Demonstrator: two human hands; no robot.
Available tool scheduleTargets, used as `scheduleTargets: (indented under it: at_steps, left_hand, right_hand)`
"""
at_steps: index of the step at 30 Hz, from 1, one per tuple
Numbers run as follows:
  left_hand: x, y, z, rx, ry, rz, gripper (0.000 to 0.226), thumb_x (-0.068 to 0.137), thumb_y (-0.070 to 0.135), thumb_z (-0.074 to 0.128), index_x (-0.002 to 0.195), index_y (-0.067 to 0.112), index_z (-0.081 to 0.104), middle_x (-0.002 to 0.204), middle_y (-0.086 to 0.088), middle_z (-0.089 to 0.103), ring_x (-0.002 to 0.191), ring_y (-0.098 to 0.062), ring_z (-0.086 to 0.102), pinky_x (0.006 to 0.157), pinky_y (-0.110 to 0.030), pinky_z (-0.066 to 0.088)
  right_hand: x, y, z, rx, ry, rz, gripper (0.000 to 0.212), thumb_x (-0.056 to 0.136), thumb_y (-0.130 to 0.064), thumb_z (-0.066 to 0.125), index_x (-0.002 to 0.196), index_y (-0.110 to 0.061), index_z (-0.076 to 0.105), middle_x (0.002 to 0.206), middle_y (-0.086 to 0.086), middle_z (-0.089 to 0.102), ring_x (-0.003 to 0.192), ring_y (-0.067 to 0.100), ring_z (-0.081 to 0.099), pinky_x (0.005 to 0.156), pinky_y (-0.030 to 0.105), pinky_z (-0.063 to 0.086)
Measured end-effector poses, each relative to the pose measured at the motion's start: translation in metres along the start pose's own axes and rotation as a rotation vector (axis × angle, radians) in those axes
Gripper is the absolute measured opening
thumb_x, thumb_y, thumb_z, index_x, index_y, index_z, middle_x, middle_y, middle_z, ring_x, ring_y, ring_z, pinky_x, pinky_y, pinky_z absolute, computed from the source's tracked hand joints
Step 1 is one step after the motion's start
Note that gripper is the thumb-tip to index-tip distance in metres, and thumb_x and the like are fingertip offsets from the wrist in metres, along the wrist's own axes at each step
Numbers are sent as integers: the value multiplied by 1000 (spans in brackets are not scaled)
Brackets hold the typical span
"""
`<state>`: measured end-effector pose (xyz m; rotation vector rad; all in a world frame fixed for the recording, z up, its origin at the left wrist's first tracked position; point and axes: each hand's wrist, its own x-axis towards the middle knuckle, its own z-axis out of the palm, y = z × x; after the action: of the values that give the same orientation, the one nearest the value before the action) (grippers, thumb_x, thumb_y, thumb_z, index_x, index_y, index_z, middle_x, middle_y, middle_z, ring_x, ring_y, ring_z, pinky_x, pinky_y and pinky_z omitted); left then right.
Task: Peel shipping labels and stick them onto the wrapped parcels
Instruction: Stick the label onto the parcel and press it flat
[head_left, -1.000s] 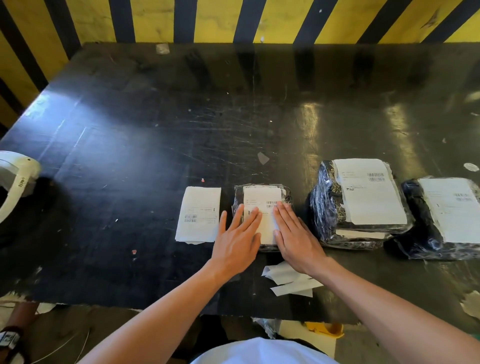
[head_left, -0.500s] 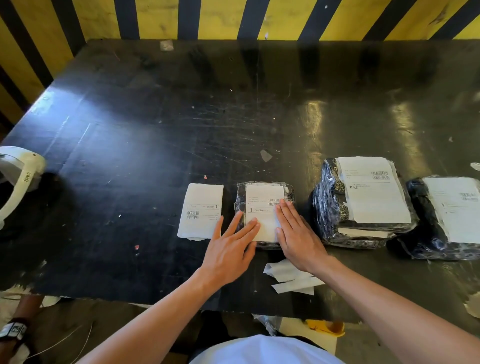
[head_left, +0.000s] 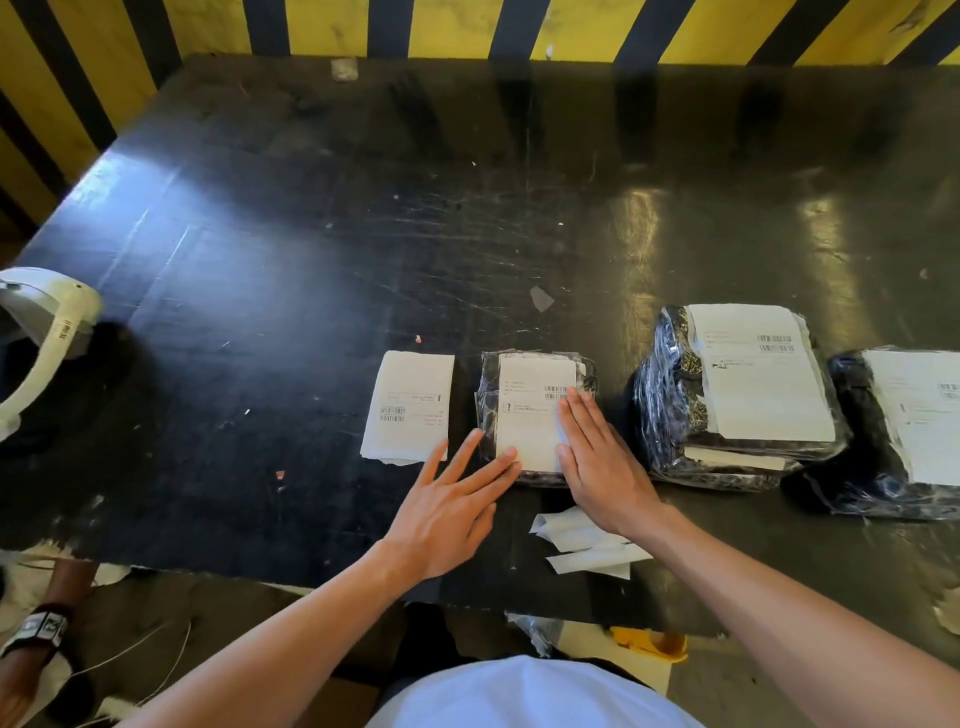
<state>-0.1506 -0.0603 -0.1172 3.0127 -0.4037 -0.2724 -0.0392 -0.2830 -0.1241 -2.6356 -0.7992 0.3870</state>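
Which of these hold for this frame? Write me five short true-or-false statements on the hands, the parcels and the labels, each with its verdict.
1. The right hand lies flat on the small parcel's label. True.
2. The left hand grips a rolled label. False: its fingers are straight and only the fingertips reach the label's near edge.
3. A loose label stack lies left of the small parcel. True.
4. The middle parcel has no label. False: a white label covers its top.
5. Peeled backing strips lie near the table's front edge. True.
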Motion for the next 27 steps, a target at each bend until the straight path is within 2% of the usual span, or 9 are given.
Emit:
scheduleTargets:
  at_steps: [3,6,9,12,16,18,21,22,27]
  left_hand:
    - [-15,-15,3,-12,24,-11,52,100,39,29,152,35,32,160,15,20,152,-23,4,121,-54,13]
    - [-15,-16,-4,-214,141,-75,47,99,36,33,143,32,49,156,11,33,149,-18,21,117,-50,31]
    - [15,-9,-17,-474,197,-212,52,102,36,37,154,35,27,163,14,14,152,-12,10,120,-40,21]
    - [62,-1,-26,-642,197,-331,63,104,38,40,156,37,5,165,16,-4,153,-13,0,119,-36,14]
    - [98,0,-20,-702,204,-344,65,104,42,34,155,38,-6,164,16,-14,152,-18,11,112,-37,37]
    - [100,0,-13,-745,243,-329,67,104,41,34,154,40,-9,162,21,-20,151,-15,15,108,-31,45]
    - [98,3,-9,-814,263,-358,69,104,37,37,155,38,-9,160,21,-26,141,4,12,94,-5,37]
    - [97,4,-9,-834,254,-376,69,104,37,38,156,36,-7,160,20,-25,136,8,11,90,-1,31]
    - [96,1,-6,-899,270,-342,68,104,34,42,157,34,-1,162,23,-13,144,7,5,99,-5,20]
  right_hand:
    - [0,3,2,111,15,-17,58,107,-34,25,158,-17,3,165,-8,-11,149,1,-17,125,36,7]
    - [-1,1,1,357,95,30,57,104,-26,39,158,-22,19,166,-13,4,149,-3,-5,123,33,9]
    - [2,-3,-1,523,202,129,58,103,-20,45,156,-28,23,165,-16,7,149,-3,-1,121,28,7]
    - [16,-4,-4,589,246,216,55,105,-24,42,156,-26,22,166,-13,8,150,0,3,121,29,9]
    - [35,1,-5,631,289,285,51,106,-25,36,156,-24,25,165,-10,12,149,-1,7,124,33,11]
    - [37,3,-2,667,269,322,52,107,-25,35,157,-25,22,165,-12,10,148,-2,5,124,35,11]
    - [36,6,1,713,236,332,53,107,-25,35,157,-27,19,163,-17,10,148,-5,6,124,32,11]
    - [35,6,1,713,233,329,53,107,-24,35,157,-27,19,162,-19,10,148,-5,6,124,30,11]
    - [31,6,0,745,204,310,58,106,-19,39,157,-28,16,163,-18,4,147,-9,1,121,21,7]
